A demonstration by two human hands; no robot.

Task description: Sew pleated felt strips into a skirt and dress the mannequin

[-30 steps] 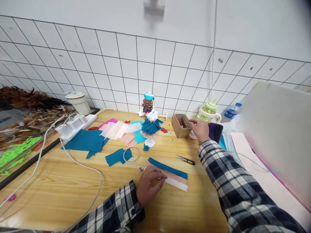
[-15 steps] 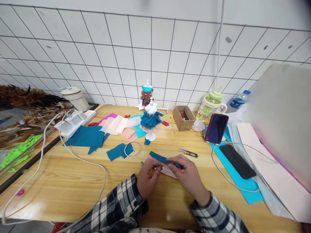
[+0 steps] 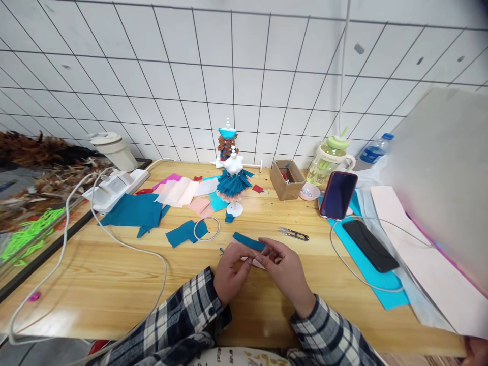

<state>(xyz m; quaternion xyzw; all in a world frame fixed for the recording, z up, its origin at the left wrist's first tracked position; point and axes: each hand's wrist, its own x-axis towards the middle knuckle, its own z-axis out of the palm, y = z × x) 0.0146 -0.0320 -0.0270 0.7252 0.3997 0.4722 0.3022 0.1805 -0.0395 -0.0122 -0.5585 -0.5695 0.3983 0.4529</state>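
My left hand (image 3: 233,273) is closed in a pinch on a pale pink strip (image 3: 260,263), which shows between my hands. My right hand (image 3: 286,272) pinches at the same spot, its thumb and fingertips meeting those of the left. A folded teal strip (image 3: 247,240) lies just beyond the fingers, its right end hidden behind my right hand. The fingers cover most of the pink strip. Thread snips (image 3: 293,234) rest to the right of the hands. Left of the strips, a ring (image 3: 207,229) lies partly over a teal piece (image 3: 183,234).
Behind the hands stands a small dress form (image 3: 233,178) in a teal fringed skirt. Around it are coloured scraps (image 3: 177,192), a cardboard box (image 3: 287,180) and a lidded jug (image 3: 328,158). Two phones (image 3: 369,245) sit right; a power strip (image 3: 116,188) with a trailing cable lies left.
My right hand has shifted left, so its fingertips now meet those of my left hand. Less of the pink strip shows. The whole view has tilted slightly.
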